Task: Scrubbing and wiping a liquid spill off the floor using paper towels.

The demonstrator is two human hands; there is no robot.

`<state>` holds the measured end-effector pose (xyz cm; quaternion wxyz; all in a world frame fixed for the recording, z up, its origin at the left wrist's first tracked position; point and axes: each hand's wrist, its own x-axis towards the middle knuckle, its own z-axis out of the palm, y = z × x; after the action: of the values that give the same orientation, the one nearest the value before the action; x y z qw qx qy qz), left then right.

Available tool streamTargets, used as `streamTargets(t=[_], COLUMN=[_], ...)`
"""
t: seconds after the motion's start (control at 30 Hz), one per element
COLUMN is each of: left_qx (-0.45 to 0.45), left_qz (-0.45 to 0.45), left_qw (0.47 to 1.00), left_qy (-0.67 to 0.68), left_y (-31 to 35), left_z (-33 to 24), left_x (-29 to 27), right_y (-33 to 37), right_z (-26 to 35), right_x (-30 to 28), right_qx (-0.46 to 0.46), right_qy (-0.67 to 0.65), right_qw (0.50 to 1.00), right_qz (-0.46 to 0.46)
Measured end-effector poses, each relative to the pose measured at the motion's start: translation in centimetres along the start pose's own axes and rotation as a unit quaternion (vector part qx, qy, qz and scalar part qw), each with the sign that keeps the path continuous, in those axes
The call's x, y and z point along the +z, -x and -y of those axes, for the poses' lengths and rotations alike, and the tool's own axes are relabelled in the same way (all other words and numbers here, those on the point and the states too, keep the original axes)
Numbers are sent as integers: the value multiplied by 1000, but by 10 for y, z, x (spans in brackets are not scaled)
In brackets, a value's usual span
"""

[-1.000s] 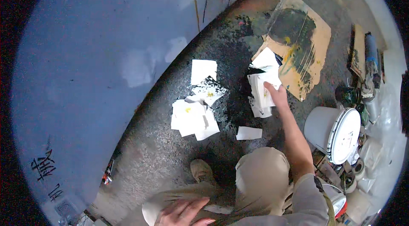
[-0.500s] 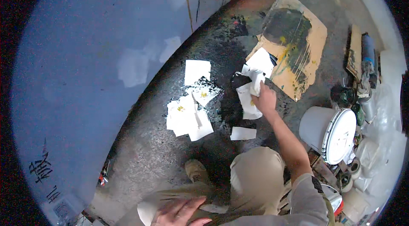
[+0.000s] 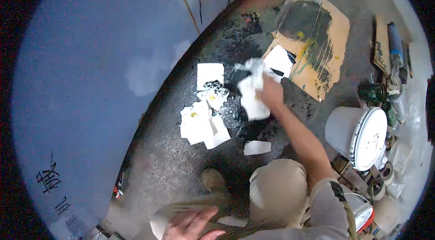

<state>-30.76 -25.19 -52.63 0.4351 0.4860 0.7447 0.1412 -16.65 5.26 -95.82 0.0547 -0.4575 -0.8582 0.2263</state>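
Observation:
My right hand (image 3: 272,93) is closed on a crumpled white paper (image 3: 253,102), smeared black at its far end and blurred by motion, over the black-stained floor. Left of it lies a group of white papers: a square sheet (image 3: 210,73), a black-smeared one (image 3: 213,95), and overlapping sheets (image 3: 195,122) with a yellow mark. Just beyond my right hand, another white sheet (image 3: 279,60) with black patches rests on the cardboard's edge. A small white piece (image 3: 257,147) lies nearer to me. My left hand (image 3: 192,225) rests over my left knee, fingers spread, holding nothing.
Paint-stained cardboard (image 3: 337,36) lies at the far right. A white lidded bucket (image 3: 342,129) stands right of my arm, with tape rolls (image 3: 377,189), a green jar (image 3: 371,91) and a blue-ended tool (image 3: 395,40) around it. A blue-grey wall (image 3: 95,81) rises along the left.
My right hand has moved left with the crumpled paper, lifting it away from where it lay near the cardboard. My left hand stays over the knee. The view has shifted slightly.

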Motion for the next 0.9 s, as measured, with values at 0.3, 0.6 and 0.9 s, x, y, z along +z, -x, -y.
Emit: streamTargets(t=[0.3,0.6,0.9], left_qx=[6,17,19], left_qz=[-7,-21,18], left_qw=[1000,1000,1000], left_qy=[7,-2,9], left_y=[-1,17,-10], left_z=[7,-11,13], left_x=[-3,-25,-11], right_y=[20,113,-76], right_z=[28,29,-68], right_x=[13,-37,-49], right_qx=[-98,11,115], right_qy=[71,-228,51], right_qw=[992,959,984], right_qz=[37,167,-126])
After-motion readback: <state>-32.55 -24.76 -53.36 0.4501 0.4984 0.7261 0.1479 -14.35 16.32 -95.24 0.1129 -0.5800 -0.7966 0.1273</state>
